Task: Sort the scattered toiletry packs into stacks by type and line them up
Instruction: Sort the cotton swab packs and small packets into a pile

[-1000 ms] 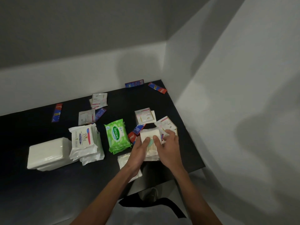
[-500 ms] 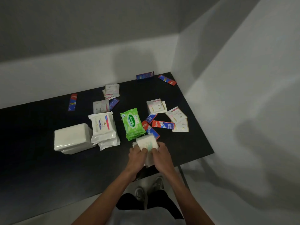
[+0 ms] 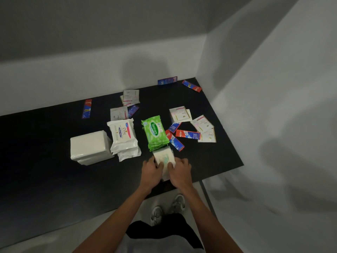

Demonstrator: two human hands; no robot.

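On the black table (image 3: 45, 161) my left hand (image 3: 152, 172) and my right hand (image 3: 180, 170) grip a small stack of clear cotton-swab packs (image 3: 164, 157) from both sides, just in front of the green Sanicare wipes stack (image 3: 155, 133). Left of the wipes stand a stack of white Dove packs (image 3: 124, 137) and a stack of plain white tissue packs (image 3: 90, 147). Red-and-blue toothpaste sachets (image 3: 187, 134) lie right of the wipes. White Dove sachets (image 3: 202, 124) lie scattered further right and at the back (image 3: 130, 96).
More toothpaste sachets lie apart: one at the back left (image 3: 87, 108), two by the back wall (image 3: 191, 85). Grey walls close the table at the back and right. The near table edge runs just behind my hands; my shoes (image 3: 167, 209) show below.
My hands carried the swab packs leftward from over the right-hand sachets to the spot in front of the green wipes. The sachets they covered now show. The camera view shifted.
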